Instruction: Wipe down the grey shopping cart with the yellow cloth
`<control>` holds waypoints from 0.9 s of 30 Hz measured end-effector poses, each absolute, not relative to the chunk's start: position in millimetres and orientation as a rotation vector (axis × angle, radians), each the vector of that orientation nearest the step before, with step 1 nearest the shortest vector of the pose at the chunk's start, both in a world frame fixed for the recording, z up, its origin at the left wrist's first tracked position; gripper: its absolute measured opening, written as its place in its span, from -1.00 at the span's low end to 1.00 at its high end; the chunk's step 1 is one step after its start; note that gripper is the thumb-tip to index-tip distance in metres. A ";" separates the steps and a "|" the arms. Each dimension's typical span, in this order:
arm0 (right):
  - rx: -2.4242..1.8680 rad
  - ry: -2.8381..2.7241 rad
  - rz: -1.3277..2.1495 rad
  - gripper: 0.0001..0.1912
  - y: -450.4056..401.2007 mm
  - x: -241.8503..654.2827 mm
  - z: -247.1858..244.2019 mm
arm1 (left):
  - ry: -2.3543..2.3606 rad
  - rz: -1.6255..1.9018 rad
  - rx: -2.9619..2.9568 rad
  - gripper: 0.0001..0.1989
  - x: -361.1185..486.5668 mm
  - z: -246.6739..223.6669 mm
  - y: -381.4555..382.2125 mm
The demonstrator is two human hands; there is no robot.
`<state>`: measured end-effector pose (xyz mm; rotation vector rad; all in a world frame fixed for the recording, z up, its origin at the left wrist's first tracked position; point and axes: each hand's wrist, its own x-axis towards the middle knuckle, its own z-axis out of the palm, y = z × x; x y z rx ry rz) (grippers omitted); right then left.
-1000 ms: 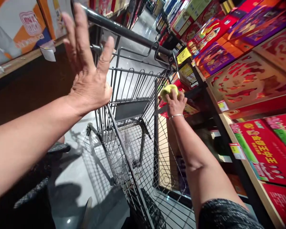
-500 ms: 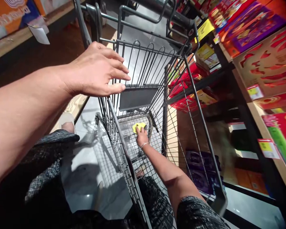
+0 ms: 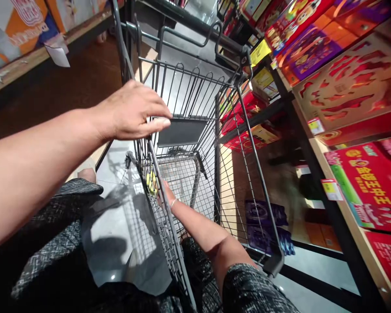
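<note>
A dark metal shopping cart stands before me, its wire basket showing bare mesh. My left hand is at the top of the cart's left side rail, palm down with fingers stretched forward and nothing in them. Whether it rests on the rail or hovers just above it, I cannot tell. Deep in the basket, my right hand holds a yellow cloth against the inside of the left mesh wall. The wires and the rail partly hide its fingers.
On the right, wooden-edged shelves carry red gift boxes, purple and orange packs and price tags. Purple packages sit low behind the cart. Another shelf with orange and white packs runs along the left.
My right hand has moved the yellow cloth leftward from the basket's bottom to its left mesh wall. My left hand has shifted slightly down, its fingers closer together. The view has turned slightly right.
</note>
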<state>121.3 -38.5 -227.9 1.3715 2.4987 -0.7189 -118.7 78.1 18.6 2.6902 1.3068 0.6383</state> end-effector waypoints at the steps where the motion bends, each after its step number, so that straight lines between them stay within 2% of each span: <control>1: 1.315 2.490 -0.694 -0.32 -44.6 133.5 -229.8 | 1.270 0.606 2.741 -0.48 -116.3 19.1 70.0; 4: 1.288 2.343 -0.435 -0.33 -45.6 178.3 -225.7 | 1.212 0.631 2.825 -0.56 -113.2 16.8 57.0; 7: 1.428 2.114 -0.156 -0.37 -20.5 227.7 -199.6 | 1.232 0.757 2.760 -0.57 -113.1 10.9 58.0; 10: 1.486 2.051 -0.035 -0.49 18.8 266.8 -154.2 | 1.224 0.828 2.648 -0.56 -112.9 6.0 62.7; 13: 1.521 2.092 0.113 -0.52 65.9 285.3 -94.7 | 1.176 0.871 2.563 -0.56 -113.0 2.8 64.6; 17: 1.692 2.310 0.570 -0.57 119.2 286.6 -18.2 | 1.163 0.887 2.545 -0.56 -114.5 -0.9 64.9; 19: 1.750 2.347 0.712 -0.58 125.0 285.7 -3.5 | 1.182 0.867 2.564 -0.57 -115.5 -2.0 65.1; 22: 1.693 2.280 0.580 -0.54 96.3 287.7 -32.0 | 1.229 0.834 2.561 -0.60 -116.1 -2.8 65.6; 25: 1.636 2.173 0.161 -0.41 37.9 291.0 -105.2 | 1.238 0.883 2.509 -0.66 -115.3 -4.6 67.0; 27: 1.719 2.055 -0.149 -0.23 -0.2 291.8 -156.7 | 1.219 0.936 2.493 -0.69 -114.8 -7.1 68.9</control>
